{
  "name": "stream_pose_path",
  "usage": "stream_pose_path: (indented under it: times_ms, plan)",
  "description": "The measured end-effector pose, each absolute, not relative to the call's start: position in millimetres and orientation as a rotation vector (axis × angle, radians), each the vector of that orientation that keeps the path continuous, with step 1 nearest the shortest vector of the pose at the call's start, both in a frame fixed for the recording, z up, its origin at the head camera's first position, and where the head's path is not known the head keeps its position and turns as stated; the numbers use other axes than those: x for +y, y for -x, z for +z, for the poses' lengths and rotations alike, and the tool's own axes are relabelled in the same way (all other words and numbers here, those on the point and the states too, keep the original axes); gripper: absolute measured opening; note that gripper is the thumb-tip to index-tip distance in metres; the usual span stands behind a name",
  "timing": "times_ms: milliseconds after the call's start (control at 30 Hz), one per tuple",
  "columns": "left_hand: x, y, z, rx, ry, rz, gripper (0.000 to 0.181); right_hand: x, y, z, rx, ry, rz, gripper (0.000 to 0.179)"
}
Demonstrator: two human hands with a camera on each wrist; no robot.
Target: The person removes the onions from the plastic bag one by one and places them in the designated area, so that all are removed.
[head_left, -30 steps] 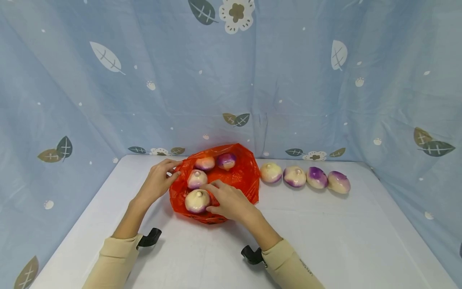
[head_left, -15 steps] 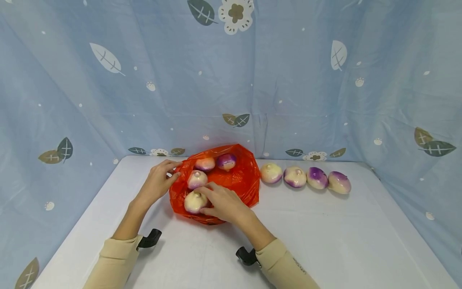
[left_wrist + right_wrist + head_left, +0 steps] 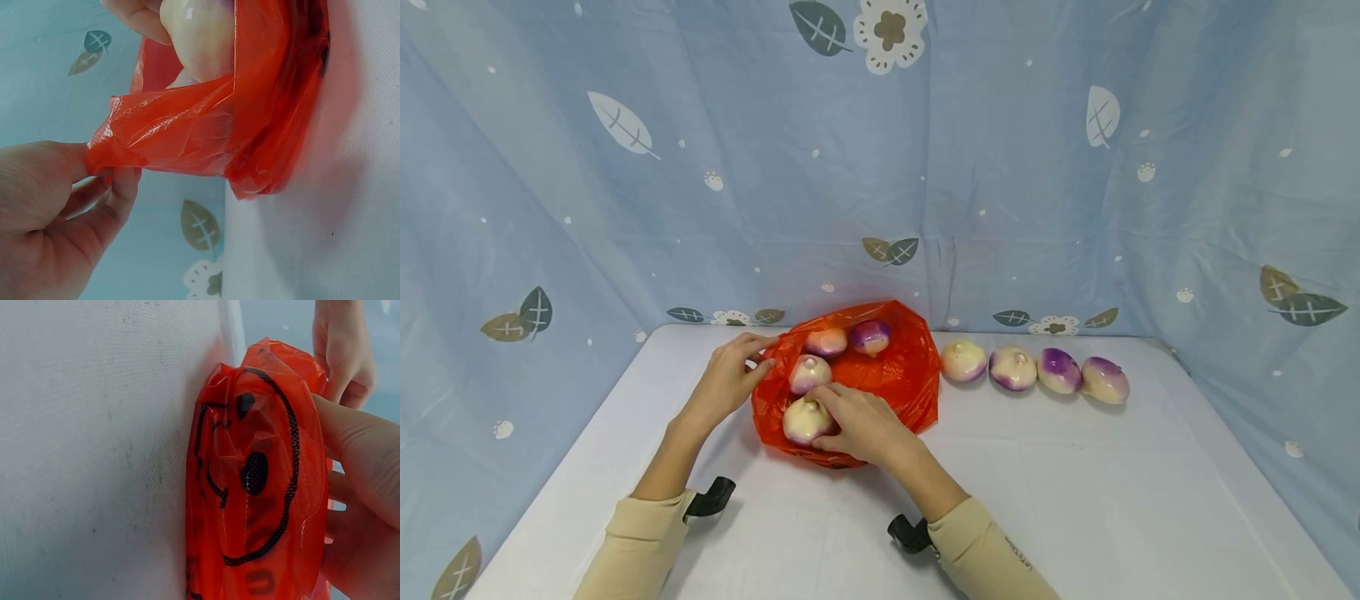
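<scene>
Turnip (image 3: 805,425), red bag (image 3: 917,379), seven o'clock: my right hand (image 3: 867,425) is now curling round it, likely securing; left hand (image 3: 726,379) is pinching bag.

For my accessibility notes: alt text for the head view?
A right hand grips a turnip inside a red bag while the left hand holds the bag. Three more turnips lie inside; four others form a row beside it.

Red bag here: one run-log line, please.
left hand pinches red bag; right hand holds front bulb inside; also inside: three bulbs; beside bag: four bulbs
</scene>
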State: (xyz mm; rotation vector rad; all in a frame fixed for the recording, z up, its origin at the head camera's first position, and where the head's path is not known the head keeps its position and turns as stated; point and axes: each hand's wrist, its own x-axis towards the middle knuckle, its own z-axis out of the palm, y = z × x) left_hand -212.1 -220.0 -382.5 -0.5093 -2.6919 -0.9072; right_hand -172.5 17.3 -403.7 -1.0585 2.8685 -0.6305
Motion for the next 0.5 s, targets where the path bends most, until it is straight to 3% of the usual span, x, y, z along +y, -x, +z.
stream_pose_path:
  times_ms: [500]
  plan:
    - [-220.4,211.8,-381.9,-2.708,0.498,-0.899,0.035,16.7,173.2,-406.0,2.877,1.059,-0.618,0.061]
